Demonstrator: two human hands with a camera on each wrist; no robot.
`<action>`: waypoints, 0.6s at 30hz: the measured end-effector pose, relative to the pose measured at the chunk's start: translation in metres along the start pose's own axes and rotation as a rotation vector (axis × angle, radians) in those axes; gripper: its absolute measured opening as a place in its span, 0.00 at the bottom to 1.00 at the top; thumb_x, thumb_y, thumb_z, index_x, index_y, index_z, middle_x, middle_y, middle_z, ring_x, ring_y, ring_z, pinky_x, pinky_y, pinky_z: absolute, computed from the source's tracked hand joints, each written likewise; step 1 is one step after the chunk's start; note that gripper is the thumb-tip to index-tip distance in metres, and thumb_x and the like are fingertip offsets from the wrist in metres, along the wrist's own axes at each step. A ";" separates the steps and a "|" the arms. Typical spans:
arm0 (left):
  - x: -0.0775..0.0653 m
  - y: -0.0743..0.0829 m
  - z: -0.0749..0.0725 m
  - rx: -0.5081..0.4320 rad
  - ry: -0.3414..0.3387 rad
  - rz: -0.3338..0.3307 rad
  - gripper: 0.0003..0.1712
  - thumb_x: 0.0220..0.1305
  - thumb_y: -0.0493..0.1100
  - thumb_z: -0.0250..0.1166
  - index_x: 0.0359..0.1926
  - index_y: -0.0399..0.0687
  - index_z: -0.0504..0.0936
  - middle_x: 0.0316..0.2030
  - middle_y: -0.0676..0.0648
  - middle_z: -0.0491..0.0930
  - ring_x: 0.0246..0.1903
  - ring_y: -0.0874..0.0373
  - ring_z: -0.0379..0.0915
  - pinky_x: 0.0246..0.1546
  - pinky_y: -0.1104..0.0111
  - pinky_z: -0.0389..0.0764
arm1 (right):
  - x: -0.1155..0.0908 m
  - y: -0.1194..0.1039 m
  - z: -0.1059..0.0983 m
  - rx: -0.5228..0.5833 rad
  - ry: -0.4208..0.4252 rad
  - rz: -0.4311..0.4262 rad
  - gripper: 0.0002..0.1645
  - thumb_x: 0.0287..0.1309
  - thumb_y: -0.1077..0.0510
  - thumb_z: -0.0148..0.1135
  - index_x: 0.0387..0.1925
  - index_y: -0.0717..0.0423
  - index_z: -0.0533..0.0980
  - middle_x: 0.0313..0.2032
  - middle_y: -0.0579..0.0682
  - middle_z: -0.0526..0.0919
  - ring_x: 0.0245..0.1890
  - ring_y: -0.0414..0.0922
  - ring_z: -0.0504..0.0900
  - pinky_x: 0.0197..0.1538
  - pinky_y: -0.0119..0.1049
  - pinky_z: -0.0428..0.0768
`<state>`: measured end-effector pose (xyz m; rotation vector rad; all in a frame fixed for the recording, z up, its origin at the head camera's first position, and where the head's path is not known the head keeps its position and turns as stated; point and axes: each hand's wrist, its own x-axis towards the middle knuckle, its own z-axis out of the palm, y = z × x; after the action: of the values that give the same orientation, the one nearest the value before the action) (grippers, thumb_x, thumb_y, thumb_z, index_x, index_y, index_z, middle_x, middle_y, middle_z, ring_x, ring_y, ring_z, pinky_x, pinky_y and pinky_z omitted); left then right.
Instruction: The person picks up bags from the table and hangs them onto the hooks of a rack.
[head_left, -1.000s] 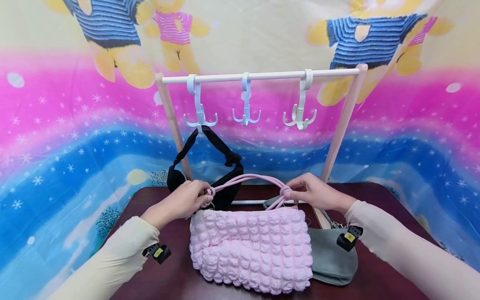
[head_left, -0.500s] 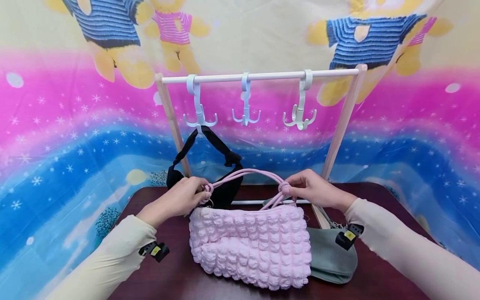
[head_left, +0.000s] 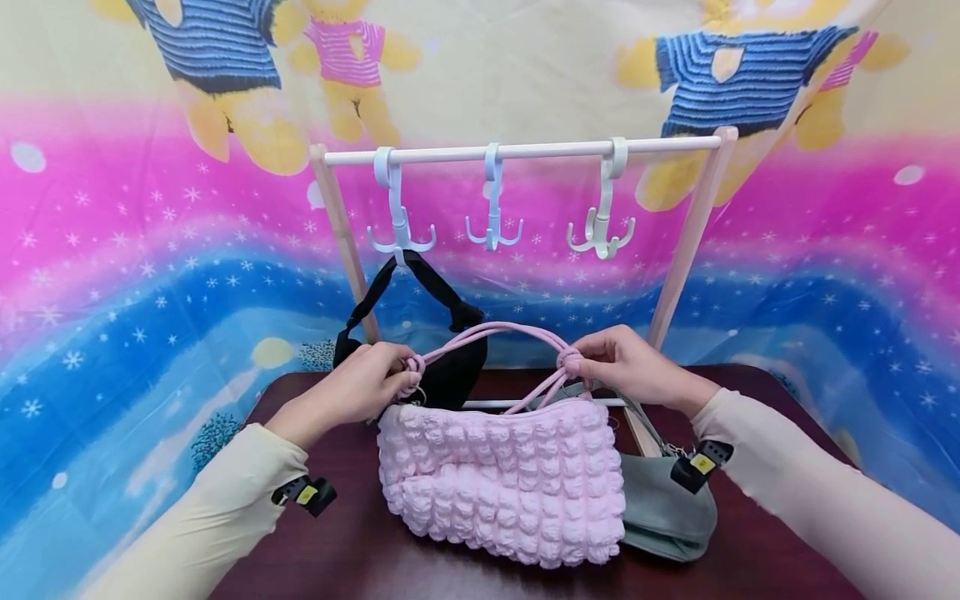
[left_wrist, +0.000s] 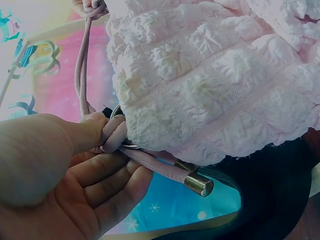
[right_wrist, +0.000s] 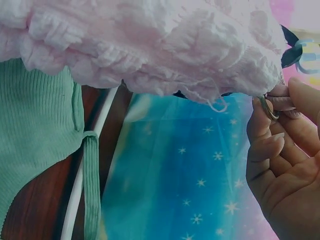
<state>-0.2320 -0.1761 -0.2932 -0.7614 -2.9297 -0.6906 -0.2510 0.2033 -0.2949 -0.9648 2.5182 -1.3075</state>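
Note:
A pink puffy quilted handbag hangs by its pink cord handle in the middle of the head view. My left hand pinches the knot at the handle's left end; in the left wrist view thumb and fingers close on that knot beside a metal ring and gold-tipped cord ends. The knot at the right end is pinched by my right hand, near another metal ring. Whether the bag's bottom touches the table is hard to tell.
Behind the bag stands a wooden rack carrying three hooks, the middle one bare. A black bag hangs from the left hook. A green bag lies on the dark table, partly behind the pink one.
Both hands have risen slightly, and the pink handbag has come up with them. Its handle arches higher, now overlapping the black bag more. The rack and hooks have not moved.

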 end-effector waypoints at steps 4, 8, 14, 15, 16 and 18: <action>0.000 0.002 -0.004 -0.003 0.008 0.004 0.12 0.75 0.41 0.58 0.52 0.40 0.82 0.22 0.51 0.78 0.22 0.63 0.69 0.29 0.68 0.73 | 0.001 -0.003 -0.001 0.007 -0.002 -0.010 0.13 0.71 0.57 0.59 0.50 0.56 0.84 0.41 0.57 0.89 0.31 0.47 0.85 0.41 0.40 0.85; 0.000 0.004 -0.007 -0.005 0.016 0.003 0.11 0.75 0.42 0.58 0.50 0.40 0.82 0.24 0.51 0.78 0.22 0.63 0.70 0.29 0.68 0.73 | 0.002 -0.007 -0.003 0.014 0.003 -0.013 0.13 0.72 0.56 0.59 0.51 0.57 0.83 0.40 0.57 0.89 0.30 0.47 0.85 0.41 0.39 0.85; 0.000 0.007 -0.011 -0.039 0.012 -0.026 0.09 0.75 0.43 0.58 0.47 0.44 0.81 0.25 0.51 0.79 0.23 0.61 0.71 0.28 0.67 0.74 | 0.003 -0.012 -0.006 -0.001 0.031 -0.038 0.13 0.72 0.57 0.59 0.52 0.57 0.83 0.37 0.50 0.89 0.30 0.46 0.85 0.39 0.37 0.84; 0.000 0.007 -0.012 -0.047 0.011 -0.029 0.09 0.75 0.43 0.58 0.47 0.44 0.81 0.25 0.50 0.79 0.23 0.61 0.71 0.28 0.67 0.74 | 0.003 -0.013 -0.007 0.001 0.034 -0.046 0.13 0.72 0.58 0.59 0.52 0.58 0.83 0.36 0.49 0.89 0.30 0.46 0.85 0.39 0.37 0.84; 0.000 0.008 -0.013 -0.049 0.014 -0.032 0.09 0.75 0.43 0.58 0.47 0.44 0.81 0.25 0.50 0.79 0.22 0.61 0.71 0.27 0.67 0.74 | 0.004 -0.013 -0.007 0.001 0.038 -0.054 0.13 0.72 0.58 0.59 0.52 0.57 0.83 0.36 0.48 0.89 0.30 0.46 0.85 0.39 0.37 0.84; 0.001 0.008 -0.014 -0.049 0.024 -0.030 0.09 0.75 0.43 0.59 0.48 0.44 0.81 0.25 0.50 0.79 0.22 0.61 0.71 0.26 0.67 0.74 | 0.004 -0.014 -0.008 0.007 0.047 -0.067 0.13 0.72 0.58 0.58 0.52 0.58 0.83 0.35 0.47 0.89 0.30 0.46 0.85 0.39 0.38 0.85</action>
<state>-0.2298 -0.1757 -0.2774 -0.7089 -2.9187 -0.7718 -0.2507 0.2000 -0.2785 -1.0374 2.5349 -1.3728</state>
